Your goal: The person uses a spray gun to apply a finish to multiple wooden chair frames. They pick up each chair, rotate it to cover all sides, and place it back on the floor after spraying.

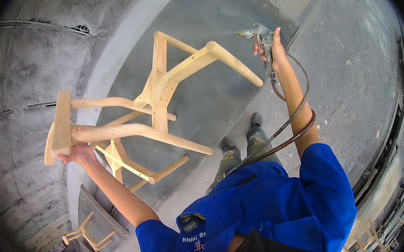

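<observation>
My left hand (81,154) is closed around the broad curved end of a pale, bare-wood chair frame (137,131), which is tilted off to the left. More light wooden legs and crosspieces (177,70) show behind it; I cannot tell whether all of them belong to the same frame. On the right, my right hand (277,53) grips a metal spray gun (264,40), its nozzle turned left toward the wood. A faint mist seems to hang before the nozzle. From the gun's handle a dark hose (308,84) loops down past my right forearm toward my waist.
A large dark grey panel (200,9) lies behind the frames, beside a stained grey wall (44,58). At the lower left, another wooden frame (88,232) rests near a grey board. More wooden frames (368,241) stand at the lower right. My shoes (256,120) are on the floor below.
</observation>
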`<state>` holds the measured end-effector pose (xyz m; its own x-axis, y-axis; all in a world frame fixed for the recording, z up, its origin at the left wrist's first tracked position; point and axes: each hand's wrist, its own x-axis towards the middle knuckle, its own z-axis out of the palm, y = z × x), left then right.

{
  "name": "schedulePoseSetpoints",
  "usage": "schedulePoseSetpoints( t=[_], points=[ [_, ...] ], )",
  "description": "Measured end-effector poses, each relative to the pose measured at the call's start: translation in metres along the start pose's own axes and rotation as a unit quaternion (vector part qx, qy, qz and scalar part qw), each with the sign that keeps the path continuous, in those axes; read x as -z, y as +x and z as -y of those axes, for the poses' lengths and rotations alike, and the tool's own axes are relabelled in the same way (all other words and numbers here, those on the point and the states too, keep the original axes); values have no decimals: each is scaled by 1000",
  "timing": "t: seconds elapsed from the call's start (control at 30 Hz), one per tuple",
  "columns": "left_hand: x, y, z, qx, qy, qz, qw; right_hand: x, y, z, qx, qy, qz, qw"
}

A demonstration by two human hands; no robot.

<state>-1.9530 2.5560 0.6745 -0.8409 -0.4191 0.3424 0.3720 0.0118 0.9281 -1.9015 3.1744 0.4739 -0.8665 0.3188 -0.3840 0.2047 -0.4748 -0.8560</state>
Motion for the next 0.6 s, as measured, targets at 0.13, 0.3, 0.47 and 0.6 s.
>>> schedulePoseSetpoints(
  t=[0.13, 0.3, 0.47, 0.6],
  points=[
    [10, 24, 5, 30, -16, 47, 998, 3, -52, 28, 33, -152, -81, 985],
    [18, 47, 21, 63, -36, 64, 995, 20, -175, 48, 92, -16, -41, 995],
    [3, 67, 30, 45, 2, 24, 999, 37, -239, 9, 49, -22, -121, 991],
    [0, 78, 37, 39, 11, -11, 999, 62, -273, -46, 33, -64, -278, 958]
  ],
)
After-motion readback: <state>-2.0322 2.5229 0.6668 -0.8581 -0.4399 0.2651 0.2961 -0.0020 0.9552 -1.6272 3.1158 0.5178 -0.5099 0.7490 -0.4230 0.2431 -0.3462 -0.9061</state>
